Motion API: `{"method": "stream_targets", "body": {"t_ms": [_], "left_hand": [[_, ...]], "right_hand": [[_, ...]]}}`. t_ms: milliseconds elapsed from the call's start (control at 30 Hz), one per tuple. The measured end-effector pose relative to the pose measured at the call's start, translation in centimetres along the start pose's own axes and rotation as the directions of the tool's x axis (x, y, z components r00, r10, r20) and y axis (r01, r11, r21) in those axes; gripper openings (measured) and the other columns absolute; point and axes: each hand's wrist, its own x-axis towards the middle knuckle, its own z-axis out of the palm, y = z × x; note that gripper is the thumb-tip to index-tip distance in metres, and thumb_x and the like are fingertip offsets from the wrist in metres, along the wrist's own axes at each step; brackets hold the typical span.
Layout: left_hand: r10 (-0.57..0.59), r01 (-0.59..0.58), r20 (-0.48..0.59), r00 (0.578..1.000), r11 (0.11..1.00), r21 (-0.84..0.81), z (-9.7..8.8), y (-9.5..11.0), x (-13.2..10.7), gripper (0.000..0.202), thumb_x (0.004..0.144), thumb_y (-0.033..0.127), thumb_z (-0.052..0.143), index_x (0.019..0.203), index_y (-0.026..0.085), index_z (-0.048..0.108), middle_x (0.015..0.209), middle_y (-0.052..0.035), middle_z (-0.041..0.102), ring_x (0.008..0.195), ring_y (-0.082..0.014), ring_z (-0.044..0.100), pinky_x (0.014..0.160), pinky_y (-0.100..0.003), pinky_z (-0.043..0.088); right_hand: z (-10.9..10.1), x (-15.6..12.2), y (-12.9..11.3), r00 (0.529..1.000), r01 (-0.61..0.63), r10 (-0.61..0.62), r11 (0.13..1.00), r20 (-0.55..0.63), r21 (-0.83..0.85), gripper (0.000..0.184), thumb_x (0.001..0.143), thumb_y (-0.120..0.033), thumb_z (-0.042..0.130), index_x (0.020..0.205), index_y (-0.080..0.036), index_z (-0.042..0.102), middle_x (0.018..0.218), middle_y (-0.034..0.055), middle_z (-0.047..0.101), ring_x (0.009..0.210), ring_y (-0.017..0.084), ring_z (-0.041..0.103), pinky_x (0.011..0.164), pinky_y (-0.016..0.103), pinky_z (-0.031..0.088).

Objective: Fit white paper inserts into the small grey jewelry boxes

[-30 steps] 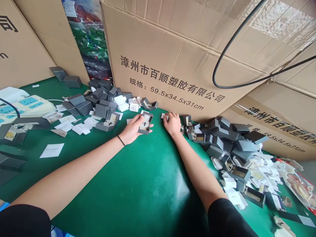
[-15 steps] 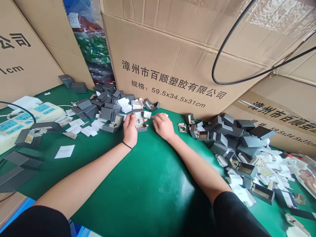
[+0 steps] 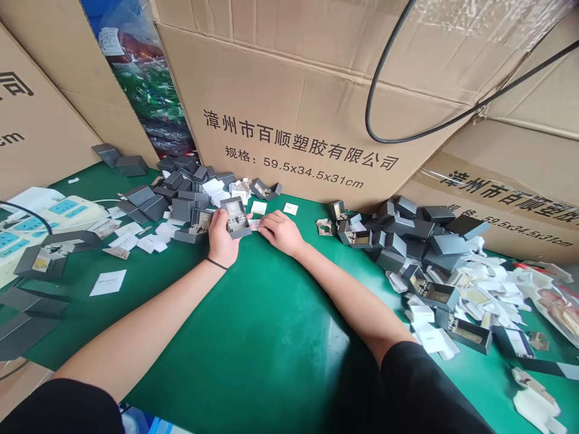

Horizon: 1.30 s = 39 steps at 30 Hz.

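Observation:
My left hand (image 3: 221, 238) grips a small open grey box (image 3: 236, 218) with a pale insert, held just above the green table (image 3: 253, 337). Close to its right, my right hand (image 3: 280, 231) rests on the table with fingers curled over a small white card (image 3: 254, 224) next to the box. More white cards (image 3: 259, 207) lie just beyond both hands. A heap of grey boxes (image 3: 181, 193) sits to the left of my left hand, and a larger heap of grey boxes (image 3: 407, 238) lies to the right of my right arm.
Big cardboard cartons (image 3: 294, 120) wall off the back of the table. A white power strip (image 3: 40, 220) and open grey boxes (image 3: 45, 256) lie at the left. White inserts (image 3: 479, 295) and plastic bags (image 3: 556, 301) are strewn at the right. A black cable (image 3: 375, 114) loops overhead.
My left hand has carried the open box a little leftward and turned it upright. My right hand has moved left from the far box pile to the white card beside the box.

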Motion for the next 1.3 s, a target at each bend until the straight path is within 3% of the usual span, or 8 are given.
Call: {"method": "stream_targets", "body": {"t_ms": [267,467,567,767,933,1000,1133,1300], "left_hand": [[-0.165,0.173,0.165,0.972,0.984,-0.038,0.2,0.2,-0.6,0.028,0.085,0.041,0.049,0.098,0.018,0.060,0.101,-0.0080,0.068,0.105,-0.0243,0.061,0.088,-0.044,0.050],[-0.456,0.456,0.327,0.827,0.886,0.082,0.4,0.1,-0.7,0.037,0.090,0.045,0.044,0.108,0.017,0.060,0.113,-0.0123,0.064,0.105,-0.0289,0.061,0.081,-0.047,0.054],[-0.478,0.480,0.349,0.806,0.873,0.089,0.4,0.1,-0.5,0.033,0.090,0.040,0.045,0.108,0.017,0.060,0.116,-0.0125,0.062,0.108,-0.0304,0.060,0.082,-0.051,0.053],[-0.482,0.476,0.451,0.751,0.869,0.137,0.2,0.3,-0.2,0.024,0.091,0.027,0.046,0.112,0.024,0.056,0.123,-0.0086,0.058,0.111,-0.0298,0.057,0.083,-0.060,0.049],[-0.477,0.453,0.459,0.750,0.875,0.171,0.4,0.2,-0.1,0.024,0.090,0.028,0.050,0.113,0.026,0.055,0.122,-0.0069,0.057,0.110,-0.0281,0.057,0.084,-0.058,0.050],[-0.480,0.454,0.472,0.739,0.873,0.177,0.5,0.1,-0.2,0.026,0.090,0.028,0.048,0.115,0.026,0.055,0.121,-0.0074,0.057,0.109,-0.0264,0.058,0.084,-0.054,0.052],[-0.510,0.492,0.540,0.669,0.849,0.192,0.8,-0.2,-0.9,0.032,0.089,0.024,0.048,0.120,0.027,0.053,0.123,-0.0060,0.057,0.104,-0.0216,0.059,0.085,-0.043,0.053],[-0.479,0.459,0.528,0.701,0.870,0.181,1.0,-0.3,-1.3,0.034,0.087,0.022,0.052,0.122,0.025,0.053,0.118,-0.0053,0.059,0.102,-0.0196,0.059,0.088,-0.041,0.051]], "right_hand": [[0.6,0.0,0.9,0.895,-0.322,0.398,0.889,-0.201,0.325,0.022,0.091,-0.037,0.039,0.083,-0.022,0.052,0.065,-0.0021,0.057,0.058,0.013,0.053,0.059,0.023,0.040],[0.5,0.3,1.7,0.692,-0.422,0.653,0.711,-0.306,0.562,0.022,0.090,-0.040,0.037,0.080,-0.022,0.046,0.064,-0.0034,0.058,0.060,0.013,0.060,0.064,0.024,0.046],[0.4,-0.4,1.7,0.642,-0.397,0.714,0.622,-0.280,0.675,0.024,0.088,-0.043,0.038,0.079,-0.022,0.045,0.070,-0.0018,0.060,0.065,0.013,0.062,0.066,0.025,0.050],[-0.4,-2.8,0.4,0.747,-0.292,0.648,0.523,-0.151,0.801,0.027,0.084,-0.047,0.046,0.079,-0.021,0.048,0.091,0.0040,0.066,0.076,0.014,0.065,0.073,0.028,0.053],[-1.7,-3.2,-0.8,0.678,-0.189,0.641,0.625,-0.360,0.757,0.022,0.088,-0.042,0.044,0.081,-0.021,0.049,0.098,0.0057,0.066,0.083,0.015,0.063,0.078,0.029,0.053],[-2.1,-3.5,-1.5,0.730,-0.146,0.557,0.693,-0.396,0.706,0.020,0.088,-0.039,0.045,0.080,-0.021,0.051,0.100,0.0057,0.066,0.088,0.016,0.063,0.079,0.029,0.052],[-2.3,-3.9,-2.5,0.867,-0.160,0.401,0.787,-0.297,0.596,0.021,0.088,-0.037,0.045,0.079,-0.021,0.055,0.100,0.0054,0.067,0.085,0.016,0.064,0.079,0.030,0.052],[-2.1,-4.0,-2.3,0.894,-0.162,0.351,0.832,-0.277,0.531,0.020,0.087,-0.034,0.046,0.078,-0.020,0.058,0.094,0.0055,0.068,0.075,0.015,0.062,0.074,0.028,0.051]]}}
